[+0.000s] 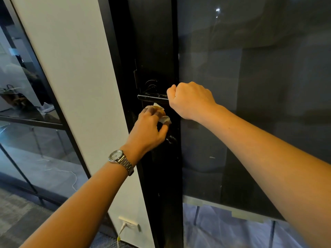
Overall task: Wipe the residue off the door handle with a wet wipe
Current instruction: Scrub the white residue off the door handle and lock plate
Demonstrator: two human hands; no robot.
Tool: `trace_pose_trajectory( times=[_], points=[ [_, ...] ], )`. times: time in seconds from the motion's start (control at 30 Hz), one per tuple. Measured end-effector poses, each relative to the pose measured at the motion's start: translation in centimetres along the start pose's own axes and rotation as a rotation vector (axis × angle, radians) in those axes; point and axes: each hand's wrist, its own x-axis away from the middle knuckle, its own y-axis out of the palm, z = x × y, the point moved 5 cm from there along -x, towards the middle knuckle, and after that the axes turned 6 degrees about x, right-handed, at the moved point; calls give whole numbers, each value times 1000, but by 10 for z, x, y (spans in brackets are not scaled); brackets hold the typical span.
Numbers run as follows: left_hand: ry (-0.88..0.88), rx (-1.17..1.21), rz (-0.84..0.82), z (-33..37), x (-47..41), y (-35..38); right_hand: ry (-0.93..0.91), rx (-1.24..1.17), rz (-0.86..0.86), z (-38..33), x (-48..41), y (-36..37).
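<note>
Gripping the free end of the door handle [152, 97] in the curled right hand [189, 101], held the wet wipe [164, 119] pinched in the left hand [146, 129] just below it. Noted pale residue specks [159, 95] along its top.

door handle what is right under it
Just below the door handle the left hand pinches a white wipe. The right hand grips the handle's right end, so that end and whatever lies beneath it is hidden.

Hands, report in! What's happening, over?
Right hand grips black lever door handle. Left hand pinches white wet wipe just below it. Pale residue on handle. Nothing blocking.
</note>
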Motion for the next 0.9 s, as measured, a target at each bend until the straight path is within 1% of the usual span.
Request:
trace_pose_trajectory(
  times=[0.07, 0.17, 0.2, 0.23, 0.27, 0.3, 0.37, 0.4, 0.43, 0.47, 0.53, 0.57, 0.6, 0.63, 0.67, 0.73, 0.77, 0.8, 0.83, 0.9],
  points=[
    [84, -106, -63, 0, 1, -1, 3, 2, 3, 0, 0, 0],
    [279, -325, -244, 7, 2, 7, 6, -2, 3, 0, 0, 0],
    [309, -351, -270, 8, 2, 9, 5, -5, 1, 0, 0, 0],
    [312, -325, -261, 8, 1, 11, 5, -6, -3, 0, -1, 1],
    [284, -251, -211, 6, -1, 11, 8, -6, -6, 0, -1, 1],
    [227, -157, -116, 3, -2, 9, 10, -6, -8, 0, -2, 1],
    [39, 21, 112, -3, -3, 6, 11, -6, -9, 1, -2, 1],
    [-46, 72, 188, -2, -3, 5, 10, -4, -8, 1, -2, 1],
    [-71, 81, 225, 1, -2, 6, 10, -3, -6, 1, -2, 1],
    [-19, 36, 243, 9, -1, 7, 9, -3, -4, 1, -1, 1],
    [228, -147, 224, 23, 1, 6, 9, -4, -6, 1, -1, 1],
    [319, -199, 148, 23, 1, 8, 11, -4, -8, 1, -1, 1],
    [335, -210, 65, 18, 0, 9, 13, -2, -9, 1, -1, 2],
    [292, -183, -8, 11, -2, 10, 14, 0, -10, 1, -1, 2],
    [225, -125, 1, 3, -4, 10, 14, -1, -11, 1, -1, 2],
    [29, 37, 200, -4, -4, 4, 9, -4, -10, 1, -1, 2],
    [-60, 89, 270, -2, -3, 3, 7, -3, -10, 0, -1, 2],
    [-83, 91, 275, 2, -2, 5, 5, -4, -8, 0, -1, 2],
    [-6, 31, 233, 7, -1, 10, 5, -6, -5, 1, -1, 2],
    [273, -117, 87, 12, 3, 17, 12, -8, -3, 1, -1, 2]
  ],
)
